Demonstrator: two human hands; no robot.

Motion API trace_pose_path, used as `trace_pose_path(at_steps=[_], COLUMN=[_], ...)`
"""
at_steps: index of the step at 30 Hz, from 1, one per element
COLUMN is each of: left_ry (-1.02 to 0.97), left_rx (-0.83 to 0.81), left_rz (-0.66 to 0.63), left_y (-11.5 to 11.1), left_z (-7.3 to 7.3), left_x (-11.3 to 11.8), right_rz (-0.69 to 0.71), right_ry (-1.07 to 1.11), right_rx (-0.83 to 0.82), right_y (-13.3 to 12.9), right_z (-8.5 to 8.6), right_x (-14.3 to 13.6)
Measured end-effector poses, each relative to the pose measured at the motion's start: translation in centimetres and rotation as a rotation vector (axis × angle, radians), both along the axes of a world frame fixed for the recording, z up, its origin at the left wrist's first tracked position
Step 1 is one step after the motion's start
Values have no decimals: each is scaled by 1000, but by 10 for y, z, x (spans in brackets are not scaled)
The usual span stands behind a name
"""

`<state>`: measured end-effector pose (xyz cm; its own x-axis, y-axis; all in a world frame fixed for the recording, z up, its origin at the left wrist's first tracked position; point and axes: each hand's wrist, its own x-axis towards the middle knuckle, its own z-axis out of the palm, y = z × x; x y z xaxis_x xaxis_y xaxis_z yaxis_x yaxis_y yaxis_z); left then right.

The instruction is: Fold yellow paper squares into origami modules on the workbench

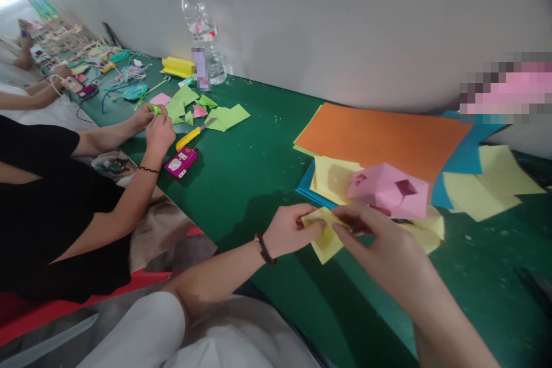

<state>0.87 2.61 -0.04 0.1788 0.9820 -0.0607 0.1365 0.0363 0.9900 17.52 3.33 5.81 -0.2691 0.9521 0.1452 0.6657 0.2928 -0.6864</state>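
Note:
A small folded square of yellow paper (324,247) is held above the green table's front part. My left hand (290,231) pinches its left side, the thumb lying across its face. On the right edge, the thumb and fingertips of my right hand (379,238) close on the same paper. Just behind my right hand sits a pink folded paper shape (383,187) with dark openings in it. Beneath and around it lie pale yellow sheets (334,178), partly covered by the pink shape.
Orange sheets (379,132) and blue sheets (466,152) lie toward the wall. At left, a co-worker's hands (159,129) hold green paper near a yellow cutter (190,138), a purple device (181,162) and green paper pieces (226,118). A plastic bottle (200,23) stands behind.

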Motion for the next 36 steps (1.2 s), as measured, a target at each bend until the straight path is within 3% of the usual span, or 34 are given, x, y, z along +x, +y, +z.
trace_pose_path(at_steps=[7, 12, 36], left_ry=[-121, -259, -250], left_rx=[8, -85, -93], left_rz=[9, 27, 33], left_y=[-1, 1, 4], left_z=[6, 7, 4], left_x=[2, 4, 0], right_rz=[-16, -37, 38], right_ry=[-4, 28, 40], right_rx=[-14, -21, -8], right_y=[1, 1, 1], right_z=[-3, -3, -4], right_x=[2, 0, -3])
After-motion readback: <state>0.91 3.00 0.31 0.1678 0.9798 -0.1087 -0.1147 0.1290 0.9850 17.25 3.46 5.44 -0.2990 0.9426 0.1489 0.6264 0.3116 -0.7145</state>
